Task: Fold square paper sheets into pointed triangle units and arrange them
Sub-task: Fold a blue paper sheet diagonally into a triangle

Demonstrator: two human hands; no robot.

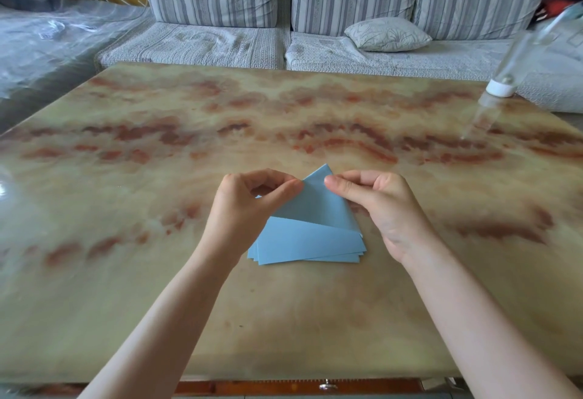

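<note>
A blue sheet (pixel 315 206) is pinched at its raised tip by the fingers of the left hand (pixel 249 206) and right hand (pixel 381 206), lifted off the stack (pixel 309 247) on the table (pixel 284 120), seemingly to be folded.

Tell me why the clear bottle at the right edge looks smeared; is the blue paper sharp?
Head view: the clear bottle with a white cap is blurred near the frame's edge, mirrored in the glossy marbled tabletop; the light blue folded paper sheet, pinched by left hand and right hand, looks fairly sharp.
</note>
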